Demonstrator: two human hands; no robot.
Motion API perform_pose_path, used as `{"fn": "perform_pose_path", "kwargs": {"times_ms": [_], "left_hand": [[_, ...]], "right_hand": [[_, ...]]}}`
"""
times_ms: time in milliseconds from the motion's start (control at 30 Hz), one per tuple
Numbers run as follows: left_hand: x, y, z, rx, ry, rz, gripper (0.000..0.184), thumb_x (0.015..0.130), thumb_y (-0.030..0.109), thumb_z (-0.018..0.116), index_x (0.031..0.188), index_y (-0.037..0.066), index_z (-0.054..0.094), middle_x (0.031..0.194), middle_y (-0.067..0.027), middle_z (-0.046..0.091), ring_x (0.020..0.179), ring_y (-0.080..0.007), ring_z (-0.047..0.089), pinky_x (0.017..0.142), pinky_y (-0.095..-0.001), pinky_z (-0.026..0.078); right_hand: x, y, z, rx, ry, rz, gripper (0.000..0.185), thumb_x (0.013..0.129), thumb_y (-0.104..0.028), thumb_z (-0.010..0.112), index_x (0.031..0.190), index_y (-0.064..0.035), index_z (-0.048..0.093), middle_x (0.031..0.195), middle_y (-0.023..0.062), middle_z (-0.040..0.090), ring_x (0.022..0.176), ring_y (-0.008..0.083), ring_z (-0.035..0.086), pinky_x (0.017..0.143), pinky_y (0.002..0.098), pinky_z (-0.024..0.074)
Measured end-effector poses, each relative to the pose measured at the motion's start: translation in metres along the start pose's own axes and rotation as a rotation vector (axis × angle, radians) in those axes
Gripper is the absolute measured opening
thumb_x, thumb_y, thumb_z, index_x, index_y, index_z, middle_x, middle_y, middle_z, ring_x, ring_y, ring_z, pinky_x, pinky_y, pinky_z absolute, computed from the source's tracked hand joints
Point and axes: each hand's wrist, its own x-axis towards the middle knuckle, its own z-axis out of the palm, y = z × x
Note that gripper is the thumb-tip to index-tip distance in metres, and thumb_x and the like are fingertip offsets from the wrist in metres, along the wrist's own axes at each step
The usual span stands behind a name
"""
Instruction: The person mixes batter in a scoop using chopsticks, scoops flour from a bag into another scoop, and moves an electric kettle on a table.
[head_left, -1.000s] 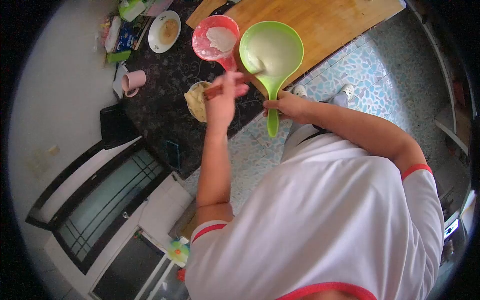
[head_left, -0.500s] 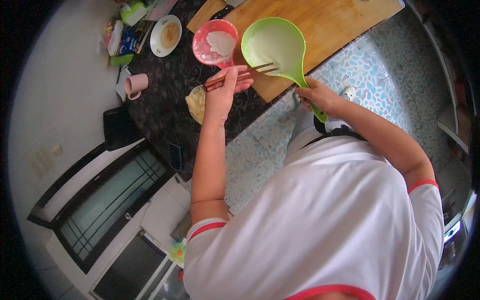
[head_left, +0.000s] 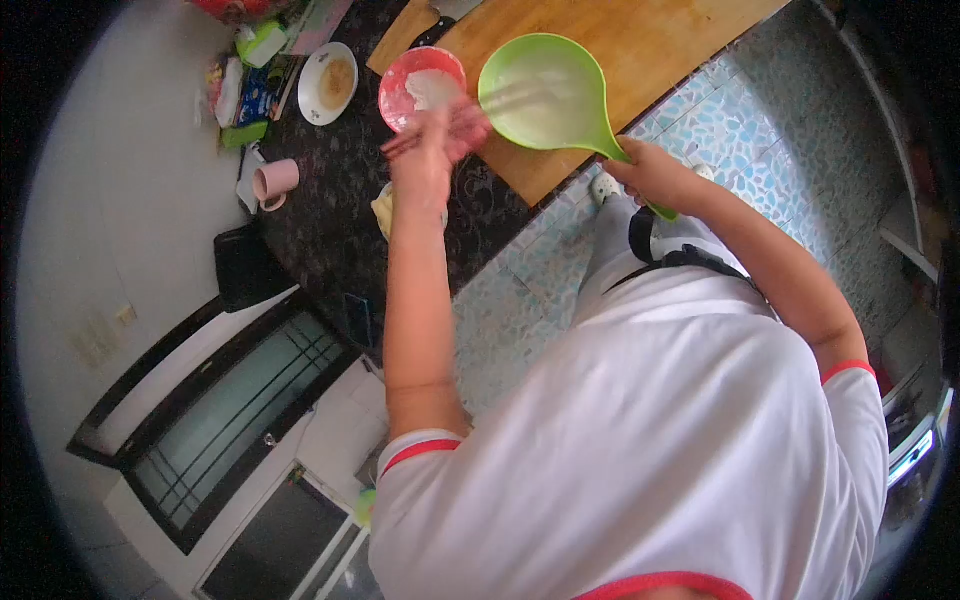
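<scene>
My right hand (head_left: 652,175) is wrapped around the handle of a green scoop (head_left: 598,118), which is held above the edge of a wooden board. White, smooth batter (head_left: 550,118) fills the scoop's bowl. In my left hand (head_left: 435,160), blurred by motion, are brown chopsticks (head_left: 402,146). Their far ends reach into the batter as a pale smear. Just behind that hand stands a red scoop (head_left: 396,90) with white flour (head_left: 430,88) in it; its handle is hidden. Something yellow (head_left: 382,210) shows partly from behind my left wrist.
The wooden board (head_left: 690,45) lies on a dark patterned table (head_left: 340,185). A knife (head_left: 432,33) rests at the board's far end. Toward the left are a white bowl (head_left: 312,85) with tan contents, a pink mug (head_left: 275,180) and several packages (head_left: 255,95). Tiled floor (head_left: 520,290) lies below.
My left hand has moved slightly up and left with the chopsticks and now blurs. The green scoop has turned a little, and my right hand covers more of its handle.
</scene>
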Motion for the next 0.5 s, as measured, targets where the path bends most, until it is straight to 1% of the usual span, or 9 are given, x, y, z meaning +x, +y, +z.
{"fn": "perform_pose_path", "kwargs": {"times_ms": [33, 67, 167, 200, 233, 300, 400, 500], "left_hand": [[0.008, -0.001, -0.007, -0.003, 0.056, 0.063, 0.034, 0.088, 0.021, 0.050, 0.101, -0.010, 0.053, 0.096, -0.0172, 0.060, 0.082, -0.0226, 0.062, 0.073, -0.0303, 0.052], [0.009, -0.003, -0.009, 0.044, 0.060, -0.017, 0.035, 0.088, 0.022, 0.051, 0.102, -0.010, 0.053, 0.095, -0.0170, 0.060, 0.082, -0.0223, 0.061, 0.073, -0.0300, 0.052], [-0.002, -0.009, 0.004, 0.005, -0.179, -0.062, 0.026, 0.087, 0.018, 0.052, 0.097, -0.005, 0.058, 0.089, -0.0132, 0.061, 0.078, -0.0211, 0.062, 0.071, -0.0283, 0.052], [0.000, 0.001, 0.007, -0.067, -0.096, -0.108, 0.025, 0.087, 0.016, 0.052, 0.097, -0.006, 0.057, 0.090, -0.0138, 0.061, 0.078, -0.0208, 0.062, 0.071, -0.0281, 0.052], [0.006, 0.004, 0.002, -0.140, -0.009, -0.063, 0.026, 0.086, 0.016, 0.053, 0.098, -0.006, 0.057, 0.090, -0.0142, 0.061, 0.076, -0.0213, 0.062, 0.071, -0.0287, 0.052], [0.012, 0.003, -0.008, 0.072, 0.080, 0.016, 0.033, 0.088, 0.022, 0.050, 0.101, -0.008, 0.055, 0.093, -0.0157, 0.061, 0.080, -0.0202, 0.062, 0.072, -0.0293, 0.051], [-0.006, 0.016, -0.005, 0.157, -0.146, -0.146, 0.031, 0.088, 0.021, 0.051, 0.100, -0.008, 0.056, 0.092, -0.0154, 0.062, 0.077, -0.0189, 0.062, 0.073, -0.0281, 0.050], [0.003, 0.012, -0.010, 0.103, 0.104, 0.007, 0.031, 0.088, 0.021, 0.051, 0.099, -0.007, 0.057, 0.092, -0.0153, 0.062, 0.076, -0.0183, 0.062, 0.071, -0.0268, 0.051]], "right_hand": [[-0.001, 0.002, 0.003, 0.002, -0.008, -0.001, 0.029, 0.084, -0.024, 0.050, 0.098, 0.0015, 0.050, 0.058, 0.0087, 0.053, 0.048, 0.0166, 0.053, 0.047, 0.0311, 0.0436], [-0.001, 0.002, 0.003, -0.003, -0.010, -0.007, 0.029, 0.084, -0.023, 0.050, 0.098, 0.0015, 0.050, 0.058, 0.0090, 0.053, 0.048, 0.0170, 0.053, 0.048, 0.0313, 0.0438], [0.001, 0.003, -0.002, -0.008, 0.006, -0.035, 0.027, 0.083, -0.023, 0.050, 0.096, 0.0012, 0.050, 0.059, 0.0098, 0.054, 0.048, 0.0180, 0.054, 0.048, 0.0319, 0.0442], [0.001, 0.004, -0.001, -0.002, 0.009, -0.044, 0.027, 0.083, -0.023, 0.050, 0.096, 0.0010, 0.050, 0.059, 0.0098, 0.054, 0.048, 0.0181, 0.054, 0.048, 0.0321, 0.0441], [0.001, 0.006, 0.000, 0.004, 0.013, -0.054, 0.027, 0.083, -0.023, 0.050, 0.096, 0.0009, 0.050, 0.059, 0.0099, 0.054, 0.048, 0.0182, 0.054, 0.048, 0.0322, 0.0441], [0.002, 0.011, 0.002, -0.012, 0.022, -0.041, 0.026, 0.083, -0.022, 0.049, 0.095, 0.0011, 0.050, 0.059, 0.0102, 0.054, 0.049, 0.0180, 0.054, 0.048, 0.0326, 0.0440], [0.005, 0.010, -0.003, -0.038, 0.019, -0.033, 0.026, 0.083, -0.022, 0.049, 0.095, 0.0014, 0.050, 0.060, 0.0108, 0.054, 0.050, 0.0181, 0.054, 0.048, 0.0329, 0.0441], [0.005, 0.011, -0.001, -0.038, -0.008, -0.027, 0.027, 0.083, -0.022, 0.049, 0.094, 0.0020, 0.050, 0.061, 0.0115, 0.055, 0.050, 0.0186, 0.054, 0.049, 0.0332, 0.0440]]}}
